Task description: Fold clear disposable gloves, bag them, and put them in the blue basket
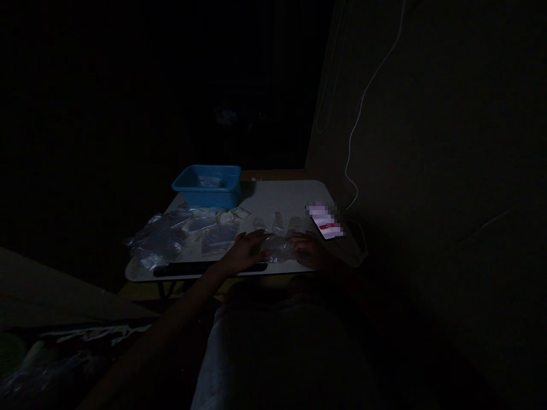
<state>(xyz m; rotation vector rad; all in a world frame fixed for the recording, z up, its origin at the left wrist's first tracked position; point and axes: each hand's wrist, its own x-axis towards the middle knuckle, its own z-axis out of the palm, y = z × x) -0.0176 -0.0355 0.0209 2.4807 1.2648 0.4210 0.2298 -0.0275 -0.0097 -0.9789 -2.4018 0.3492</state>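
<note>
Through the head camera I see 2 bare hands at the near edge of a white table (pixel 282 191). My view is dim: the left hand (pixel 245 252) and right hand (pixel 311 250) lie palm down, fingers loosely bent on a clear plastic piece (pixel 278 240) between them — whether they pinch it, I can't tell. Crumpled clear plastic (pixel 160 242) and a blue basin (pixel 209 198) sit leftward — a lit phone (pixel 327 224) rightward.

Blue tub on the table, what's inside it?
Inside the blue tub, something pale and shiny shows, perhaps clear plastic. The tub's near wall covers the bottom, so anything lower can't be seen.
</note>
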